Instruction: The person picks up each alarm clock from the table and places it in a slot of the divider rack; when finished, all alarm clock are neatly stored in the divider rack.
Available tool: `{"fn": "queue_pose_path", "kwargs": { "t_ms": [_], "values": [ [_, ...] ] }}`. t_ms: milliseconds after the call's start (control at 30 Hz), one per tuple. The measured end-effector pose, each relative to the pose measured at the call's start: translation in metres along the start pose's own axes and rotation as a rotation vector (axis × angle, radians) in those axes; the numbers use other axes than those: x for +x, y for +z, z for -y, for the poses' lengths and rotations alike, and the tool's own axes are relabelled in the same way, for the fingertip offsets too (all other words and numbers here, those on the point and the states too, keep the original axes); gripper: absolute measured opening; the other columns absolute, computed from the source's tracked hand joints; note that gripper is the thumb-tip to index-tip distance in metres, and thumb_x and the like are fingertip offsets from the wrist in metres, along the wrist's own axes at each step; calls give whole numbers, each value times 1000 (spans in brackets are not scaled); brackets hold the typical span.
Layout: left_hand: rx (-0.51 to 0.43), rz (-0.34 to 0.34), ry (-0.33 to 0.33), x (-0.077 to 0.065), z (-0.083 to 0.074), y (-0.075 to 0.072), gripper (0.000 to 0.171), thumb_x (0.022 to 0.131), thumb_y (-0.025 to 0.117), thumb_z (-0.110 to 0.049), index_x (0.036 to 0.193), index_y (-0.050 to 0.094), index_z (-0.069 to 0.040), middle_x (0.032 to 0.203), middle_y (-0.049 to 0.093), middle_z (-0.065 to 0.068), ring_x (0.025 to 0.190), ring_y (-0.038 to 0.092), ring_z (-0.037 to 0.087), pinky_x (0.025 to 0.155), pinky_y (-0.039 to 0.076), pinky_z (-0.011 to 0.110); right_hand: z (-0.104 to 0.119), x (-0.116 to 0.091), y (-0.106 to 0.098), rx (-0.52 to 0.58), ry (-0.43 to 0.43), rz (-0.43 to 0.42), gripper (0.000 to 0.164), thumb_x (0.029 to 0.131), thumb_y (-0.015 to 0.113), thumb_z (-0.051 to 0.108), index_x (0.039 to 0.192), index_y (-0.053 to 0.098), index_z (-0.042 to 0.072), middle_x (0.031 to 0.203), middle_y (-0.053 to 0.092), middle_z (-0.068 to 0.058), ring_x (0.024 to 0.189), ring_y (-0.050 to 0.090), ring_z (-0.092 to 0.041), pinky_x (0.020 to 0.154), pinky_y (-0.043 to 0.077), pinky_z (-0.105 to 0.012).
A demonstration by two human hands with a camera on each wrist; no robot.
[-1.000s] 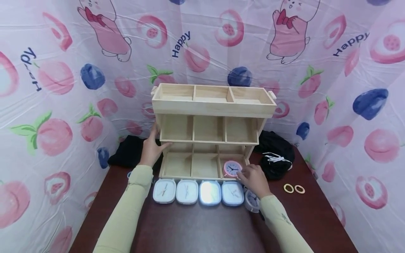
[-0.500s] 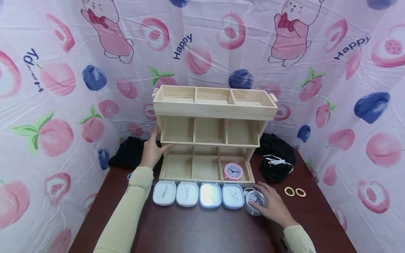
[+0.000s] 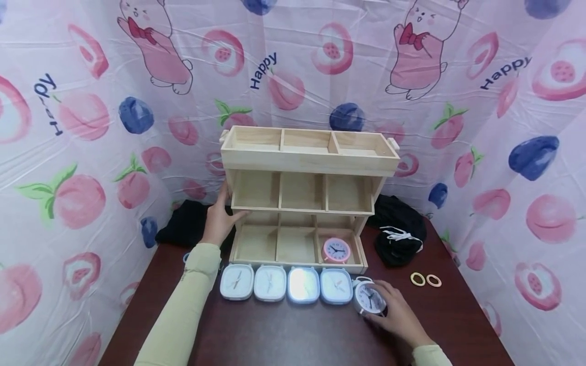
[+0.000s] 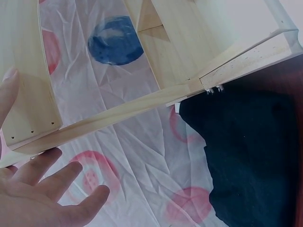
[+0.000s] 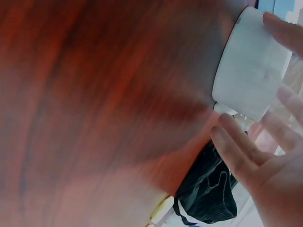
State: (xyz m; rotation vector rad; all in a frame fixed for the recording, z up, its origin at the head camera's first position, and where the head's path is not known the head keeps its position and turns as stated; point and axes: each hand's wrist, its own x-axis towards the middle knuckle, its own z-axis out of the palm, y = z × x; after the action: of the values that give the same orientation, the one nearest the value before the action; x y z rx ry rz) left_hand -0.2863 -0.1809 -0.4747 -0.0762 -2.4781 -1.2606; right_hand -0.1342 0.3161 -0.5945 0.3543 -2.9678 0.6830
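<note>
Right hand (image 3: 399, 316) has shifted from pink clock (image 3: 337, 250) to white clock (image 3: 368, 299), lower right, loosely gripping it; left hand (image 3: 218, 220) spreads against shelf (image 3: 311, 164). Loose grip could drop it.

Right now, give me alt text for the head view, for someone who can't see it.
A right hand holds a white clock beside a row of four pale square things on a dark table, while the left hand holds the side of a three-tier wooden shelf. A pink clock sits in the shelf's bottom right compartment.
</note>
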Motion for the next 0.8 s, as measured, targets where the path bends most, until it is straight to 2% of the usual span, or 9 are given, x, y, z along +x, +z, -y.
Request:
{"fn": "queue_pose_path", "kwargs": {
  "t_ms": [100, 300, 500, 667, 800],
  "values": [
    [2, 0, -3, 0, 1, -1, 117, 87, 92, -23, 172, 13, -39, 151, 62, 23, 141, 58, 44, 119, 49, 63, 2, -1, 2, 0, 38, -15, 80, 71, 101, 36, 140, 67, 11, 142, 65, -12, 125, 62, -34, 105, 57, -60],
    [5, 2, -8, 0, 2, -1, 117, 87, 92, -24, 173, 14, -38, 148, 64, 22, 140, 58, 44, 120, 48, 62, 10, -11, 4, -7, 121, -5, 104, 69, 100, 48, 154, 55, 7, 137, 64, -15, 121, 62, -34, 102, 58, -59],
    [8, 5, -6, -1, 1, -1, 116, 87, 92, -25, 173, 14, -36, 151, 62, 23, 143, 57, 43, 122, 47, 61, 19, -25, 2, -21, 176, 29, 100, 66, 100, 53, 144, 63, 3, 132, 62, -16, 117, 63, -31, 98, 60, -54],
    [9, 8, -11, -1, 1, -1, 116, 87, 92, -26, 173, 13, -38, 153, 61, 22, 144, 55, 43, 122, 46, 62, 25, -30, -1, -28, 267, 111, 104, 66, 99, 57, 147, 61, 4, 137, 62, -15, 116, 65, -29, 100, 61, -59],
    [4, 3, -7, 0, 2, -1, 117, 87, 92, -25, 173, 14, -38, 154, 60, 21, 145, 55, 43, 122, 46, 62, 28, -37, 0, -11, 298, 86, 107, 64, 98, 60, 148, 61, 6, 138, 63, -14, 115, 65, -27, 100, 61, -57]
  ]
}}
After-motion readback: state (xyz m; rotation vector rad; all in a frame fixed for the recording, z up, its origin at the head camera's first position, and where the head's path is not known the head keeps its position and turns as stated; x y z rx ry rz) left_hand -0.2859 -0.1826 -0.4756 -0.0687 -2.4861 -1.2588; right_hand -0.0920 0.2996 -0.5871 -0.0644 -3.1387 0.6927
